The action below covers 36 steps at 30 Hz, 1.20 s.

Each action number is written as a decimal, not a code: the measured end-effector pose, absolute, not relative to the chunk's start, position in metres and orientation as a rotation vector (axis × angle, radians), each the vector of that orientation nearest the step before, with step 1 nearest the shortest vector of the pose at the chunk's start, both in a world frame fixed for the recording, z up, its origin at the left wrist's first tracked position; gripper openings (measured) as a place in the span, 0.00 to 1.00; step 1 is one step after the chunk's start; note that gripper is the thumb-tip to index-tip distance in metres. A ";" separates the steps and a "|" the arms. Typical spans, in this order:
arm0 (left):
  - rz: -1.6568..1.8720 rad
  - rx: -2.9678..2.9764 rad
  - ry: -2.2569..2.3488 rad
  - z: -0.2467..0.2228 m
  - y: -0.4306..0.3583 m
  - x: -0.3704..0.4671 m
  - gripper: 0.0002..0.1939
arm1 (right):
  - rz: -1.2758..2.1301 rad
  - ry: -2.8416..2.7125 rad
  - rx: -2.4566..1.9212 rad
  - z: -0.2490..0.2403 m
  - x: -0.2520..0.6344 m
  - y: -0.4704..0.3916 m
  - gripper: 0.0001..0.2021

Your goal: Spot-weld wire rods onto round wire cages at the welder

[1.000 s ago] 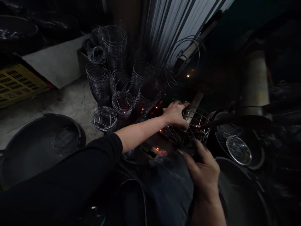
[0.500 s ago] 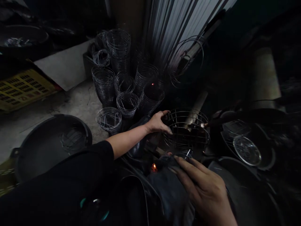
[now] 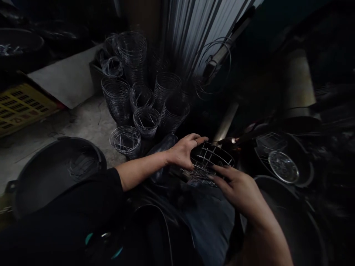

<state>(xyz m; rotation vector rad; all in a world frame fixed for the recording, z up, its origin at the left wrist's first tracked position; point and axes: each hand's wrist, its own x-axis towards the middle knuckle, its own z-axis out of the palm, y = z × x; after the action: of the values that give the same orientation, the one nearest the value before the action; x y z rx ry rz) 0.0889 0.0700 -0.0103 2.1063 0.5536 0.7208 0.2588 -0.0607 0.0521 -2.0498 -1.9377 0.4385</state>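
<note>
A round wire basket (image 3: 213, 152) of metal rods is tilted in front of me, above my lap. My left hand (image 3: 185, 150) grips its left side, with the thumb below and the fingers over the upper rim. On its near right side my right hand (image 3: 235, 184) closes its fingertips around the wires. Whether a small piece lies between those fingertips is too dark to tell. Just behind the basket, a dark tool with a bright tip (image 3: 233, 140) points in from the right.
Several stacks of wire rings and baskets (image 3: 115, 98) stand ahead to the left. A wide black basin (image 3: 41, 181) is at the left, a yellow crate (image 3: 20, 107) beyond it. Dark basins (image 3: 307, 173) with wire pieces sit at the right. A pale pipe (image 3: 226, 123) leans behind the basket.
The basket has come down toward my lap and tipped. My right hand has moved up and forward onto it, and the left keeps its side. The orange glow near my lap is gone from view.
</note>
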 end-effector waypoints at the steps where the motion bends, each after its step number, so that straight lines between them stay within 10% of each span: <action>1: 0.730 2.120 0.562 -0.011 0.070 0.091 0.51 | 0.272 -2.048 -2.092 0.047 0.258 -0.063 0.17; 12: 0.776 2.037 0.564 -0.010 0.074 0.104 0.49 | -0.330 -2.081 -1.840 0.023 0.266 -0.073 0.16; 36: 0.800 1.939 0.616 -0.007 0.120 0.146 0.49 | -0.203 -1.836 -1.853 0.033 0.302 -0.024 0.15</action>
<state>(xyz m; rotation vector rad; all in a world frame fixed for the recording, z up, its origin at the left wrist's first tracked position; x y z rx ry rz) 0.1463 0.1197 -0.0074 1.9390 0.6157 0.8002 0.3022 -0.0236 0.0333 -1.8530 -1.8357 -0.2025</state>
